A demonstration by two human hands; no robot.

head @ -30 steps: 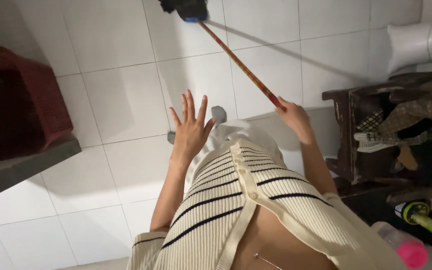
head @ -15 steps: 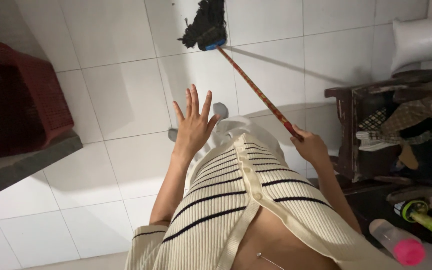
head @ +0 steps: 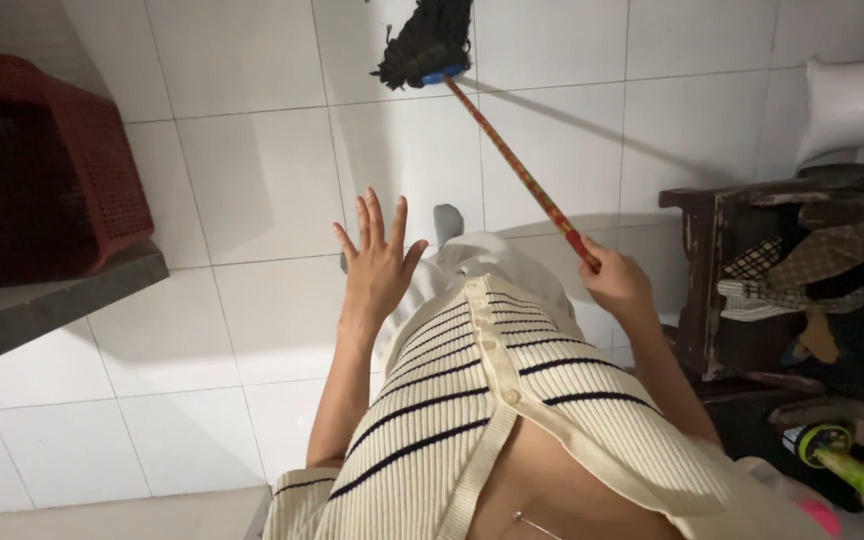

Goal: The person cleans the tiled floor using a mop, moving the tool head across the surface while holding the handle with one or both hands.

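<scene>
On the far floor tiles [head: 252, 190], the mop [head: 430, 52] head rests, its handle gripped one-handed by the right hand [head: 620, 287]; left hand [head: 374, 265] splayed, holding nothing. Risk: single grip slips, or the handle swings into the dark stool [head: 712, 290] at right.

Bright white floor tiles [head: 252, 180], dim cluttered right edge, soft shadows, slight blur
</scene>
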